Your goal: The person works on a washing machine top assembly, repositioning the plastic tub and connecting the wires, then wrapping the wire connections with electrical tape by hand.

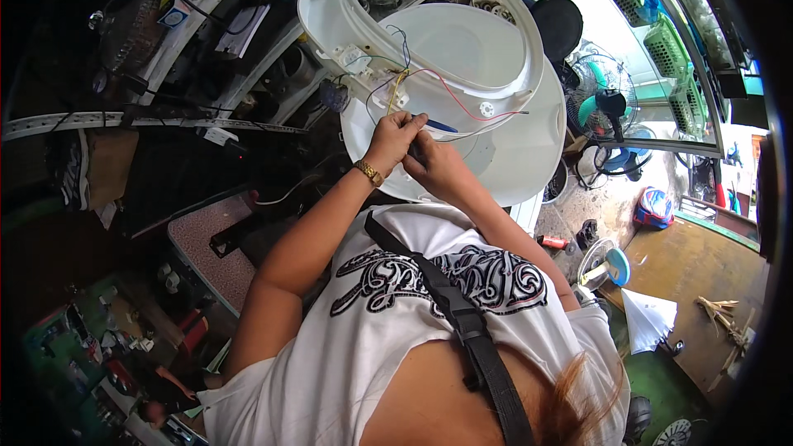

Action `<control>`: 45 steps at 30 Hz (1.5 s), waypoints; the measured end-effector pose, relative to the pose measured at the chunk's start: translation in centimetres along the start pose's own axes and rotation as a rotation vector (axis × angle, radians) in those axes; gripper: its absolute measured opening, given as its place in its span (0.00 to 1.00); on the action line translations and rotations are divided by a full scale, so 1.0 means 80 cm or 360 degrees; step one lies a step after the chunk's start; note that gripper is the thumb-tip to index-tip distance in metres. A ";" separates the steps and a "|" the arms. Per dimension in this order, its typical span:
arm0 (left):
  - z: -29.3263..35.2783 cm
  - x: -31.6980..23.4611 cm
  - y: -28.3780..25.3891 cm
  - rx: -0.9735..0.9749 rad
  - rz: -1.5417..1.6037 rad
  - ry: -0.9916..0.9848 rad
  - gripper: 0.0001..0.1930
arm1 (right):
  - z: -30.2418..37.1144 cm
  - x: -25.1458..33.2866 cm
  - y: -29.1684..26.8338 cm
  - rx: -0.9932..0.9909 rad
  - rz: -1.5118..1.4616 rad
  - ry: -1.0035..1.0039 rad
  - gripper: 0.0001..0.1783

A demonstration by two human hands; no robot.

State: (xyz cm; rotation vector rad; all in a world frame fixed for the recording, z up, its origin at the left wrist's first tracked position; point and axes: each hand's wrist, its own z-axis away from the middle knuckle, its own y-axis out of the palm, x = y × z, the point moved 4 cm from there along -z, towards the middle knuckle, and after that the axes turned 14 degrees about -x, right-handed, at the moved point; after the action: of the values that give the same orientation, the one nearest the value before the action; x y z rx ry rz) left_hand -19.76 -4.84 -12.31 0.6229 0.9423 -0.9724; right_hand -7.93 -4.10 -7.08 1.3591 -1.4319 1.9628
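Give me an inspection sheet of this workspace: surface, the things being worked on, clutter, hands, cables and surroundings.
Surface: round white appliance panel, tilted.
Job's things: white ring-shaped lid frame above it; blue-handled tool by the fingers.
Clutter: shelves packed with parts at left; boxes lower left.
Hands: left hand, gold watch on its wrist, pinches wires; right hand closed beside it, touching.
Cables: thin red, yellow and blue wires run from the frame to the hands.
Surroundings: standing fans, green baskets, wooden board.
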 end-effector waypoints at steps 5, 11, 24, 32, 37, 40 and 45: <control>-0.005 -0.001 -0.007 -0.0283 -0.0425 0.0413 0.20 | 0.015 0.004 0.009 0.0018 -0.0180 0.0003 0.18; 0.022 -0.055 -0.016 -0.0805 -0.1247 0.0993 0.16 | 0.014 0.080 -0.027 0.0739 -0.0248 -0.0121 0.20; 0.052 -0.097 -0.009 -0.0176 -0.0388 0.1330 0.30 | -0.057 0.022 -0.056 0.0574 -0.0465 0.0154 0.23; 0.062 -0.107 -0.005 -0.0068 -0.0505 0.1405 0.23 | -0.029 0.014 -0.044 0.0818 -0.0610 0.0501 0.22; 0.064 -0.094 -0.013 0.0212 -0.0478 0.1480 0.26 | -0.009 0.012 -0.037 0.0811 -0.1477 0.1134 0.20; 0.078 -0.093 -0.016 0.0332 -0.0425 0.1546 0.24 | -0.005 0.013 -0.042 0.0768 -0.1663 0.1352 0.21; 0.085 -0.090 -0.017 0.0111 -0.0503 0.1750 0.23 | -0.002 0.007 -0.046 0.0864 -0.1745 0.1372 0.21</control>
State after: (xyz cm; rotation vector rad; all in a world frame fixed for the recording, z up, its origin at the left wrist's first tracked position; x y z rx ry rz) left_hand -20.10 -7.91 -2.85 1.1268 2.0255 -0.9161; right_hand -5.59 -2.55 -4.64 0.8885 0.2587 1.7304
